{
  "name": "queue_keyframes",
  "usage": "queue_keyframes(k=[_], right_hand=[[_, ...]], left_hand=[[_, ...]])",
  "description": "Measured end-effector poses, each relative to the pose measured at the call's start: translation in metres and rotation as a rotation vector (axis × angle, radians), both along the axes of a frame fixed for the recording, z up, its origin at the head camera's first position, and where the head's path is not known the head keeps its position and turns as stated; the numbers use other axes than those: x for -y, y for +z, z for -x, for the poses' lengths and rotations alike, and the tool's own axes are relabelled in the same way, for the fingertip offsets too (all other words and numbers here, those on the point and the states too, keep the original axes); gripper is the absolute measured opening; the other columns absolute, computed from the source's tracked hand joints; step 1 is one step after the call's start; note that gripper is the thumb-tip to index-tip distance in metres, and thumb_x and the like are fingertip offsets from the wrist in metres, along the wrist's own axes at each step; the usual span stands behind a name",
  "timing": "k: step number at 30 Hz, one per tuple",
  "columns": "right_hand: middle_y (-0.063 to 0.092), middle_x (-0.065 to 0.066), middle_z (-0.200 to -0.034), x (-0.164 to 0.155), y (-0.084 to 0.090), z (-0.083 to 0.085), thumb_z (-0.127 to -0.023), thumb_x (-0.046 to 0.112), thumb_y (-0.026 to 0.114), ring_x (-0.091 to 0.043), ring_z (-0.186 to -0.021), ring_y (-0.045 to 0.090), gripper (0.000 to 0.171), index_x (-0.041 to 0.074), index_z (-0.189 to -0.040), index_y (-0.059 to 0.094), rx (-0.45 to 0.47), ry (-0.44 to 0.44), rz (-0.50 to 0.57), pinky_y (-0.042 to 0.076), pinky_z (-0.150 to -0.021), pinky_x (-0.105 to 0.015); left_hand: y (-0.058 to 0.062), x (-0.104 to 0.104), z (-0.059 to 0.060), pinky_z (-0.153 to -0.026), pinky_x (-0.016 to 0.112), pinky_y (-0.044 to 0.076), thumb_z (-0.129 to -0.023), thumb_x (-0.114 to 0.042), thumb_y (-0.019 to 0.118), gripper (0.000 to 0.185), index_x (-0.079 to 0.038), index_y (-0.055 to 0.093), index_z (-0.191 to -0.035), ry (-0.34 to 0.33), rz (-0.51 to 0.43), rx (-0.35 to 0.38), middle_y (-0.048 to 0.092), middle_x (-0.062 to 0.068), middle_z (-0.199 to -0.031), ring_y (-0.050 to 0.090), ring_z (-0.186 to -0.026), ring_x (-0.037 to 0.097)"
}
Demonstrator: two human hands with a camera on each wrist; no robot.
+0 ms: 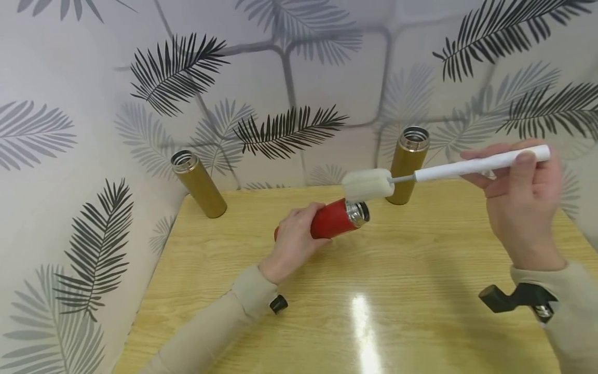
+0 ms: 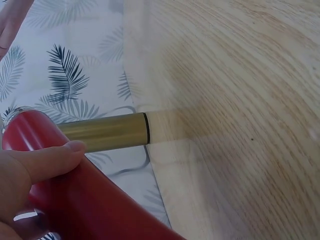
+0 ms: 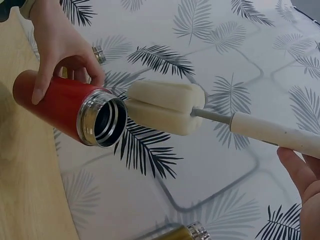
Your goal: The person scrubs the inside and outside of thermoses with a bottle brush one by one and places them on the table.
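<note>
My left hand (image 1: 297,240) grips a red thermos flask (image 1: 333,220) round its body, tilted over the table with its lidless steel mouth toward the right. In my right hand (image 1: 523,200) is a bottle brush by its white handle (image 1: 481,165). The brush's cream sponge head (image 1: 368,185) is outside the flask, close to the mouth; in the right wrist view the sponge (image 3: 167,107) appears beside the steel rim (image 3: 103,120). The left wrist view shows my thumb lying across the red flask (image 2: 95,200).
Two gold flasks without lids stand at the back of the wooden table (image 1: 224,311): one gold flask (image 1: 202,189) at the left, another gold flask (image 1: 406,169) behind the brush. A leaf-patterned wall (image 1: 317,88) rises directly behind the table.
</note>
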State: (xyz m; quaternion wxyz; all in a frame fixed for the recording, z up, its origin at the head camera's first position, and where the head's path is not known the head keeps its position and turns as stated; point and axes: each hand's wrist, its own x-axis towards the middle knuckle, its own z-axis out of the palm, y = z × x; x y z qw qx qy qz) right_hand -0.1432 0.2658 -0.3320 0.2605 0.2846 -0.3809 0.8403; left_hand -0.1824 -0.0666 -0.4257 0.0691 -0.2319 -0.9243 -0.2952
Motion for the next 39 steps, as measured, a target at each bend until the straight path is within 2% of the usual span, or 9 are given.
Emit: queue_keyframes(k=[6,10,15,20,24,39], right_hand=[[0.064,-0.037,-0.106,0.009,0.002,-0.002,-0.104,-0.007,0.053,-0.048,-0.101,0.070,0.017,-0.016,-0.109,0.040,-0.030,0.044,-0.010,0.058,-0.090,-0.052],[0.063,-0.038,-0.103,0.010,0.001,-0.001,-0.105,-0.009,0.047,-0.049,-0.100,0.070,0.011,-0.016,-0.109,0.039,-0.031,0.081,0.001,0.058,-0.092,-0.054],[0.061,-0.037,-0.102,0.007,-0.004,0.004,-0.105,-0.010,0.047,-0.048,-0.099,0.069,0.013,-0.016,-0.111,0.037,-0.050,0.075,-0.007,0.058,-0.093,-0.052],[0.061,-0.036,-0.100,0.003,-0.013,0.012,-0.105,-0.015,0.039,-0.048,-0.097,0.069,0.007,-0.014,-0.111,0.038,-0.034,0.052,0.003,0.058,-0.092,-0.053],[0.062,-0.034,-0.100,-0.001,-0.020,0.016,-0.104,-0.019,0.033,-0.045,-0.096,0.070,0.012,-0.012,-0.112,0.039,-0.007,0.012,-0.033,0.059,-0.090,-0.051],[0.063,-0.030,-0.100,-0.018,-0.035,0.015,-0.105,-0.015,0.037,-0.040,-0.096,0.072,0.013,-0.006,-0.110,0.046,0.089,-0.062,-0.152,0.060,-0.088,-0.046]], left_hand=[[-0.001,0.000,0.001,-0.097,0.058,0.051,-0.079,-0.017,0.093,0.069,-0.011,0.059,-0.139,-0.023,0.002,-0.004,0.069,0.009,-0.133,0.062,-0.121,0.035],[-0.001,0.001,0.001,-0.101,0.055,0.051,-0.080,-0.018,0.092,0.071,-0.011,0.059,-0.142,-0.040,-0.005,-0.024,0.067,0.009,-0.138,0.062,-0.125,0.033],[-0.001,0.002,0.001,-0.104,0.051,0.051,-0.081,-0.015,0.092,0.071,-0.008,0.059,-0.143,-0.074,-0.030,-0.056,0.067,0.010,-0.139,0.063,-0.126,0.031],[0.000,0.002,0.000,-0.106,0.051,0.050,-0.080,-0.012,0.092,0.071,-0.007,0.059,-0.143,-0.088,-0.043,-0.050,0.067,0.010,-0.138,0.062,-0.126,0.032],[0.000,0.002,0.000,-0.106,0.052,0.049,-0.079,-0.012,0.092,0.073,-0.008,0.059,-0.144,-0.080,-0.060,-0.023,0.066,0.010,-0.139,0.061,-0.127,0.032],[-0.002,0.004,0.001,-0.106,0.050,0.051,-0.082,-0.019,0.091,0.076,-0.011,0.055,-0.149,-0.051,-0.106,0.024,0.063,0.009,-0.144,0.061,-0.129,0.031]])
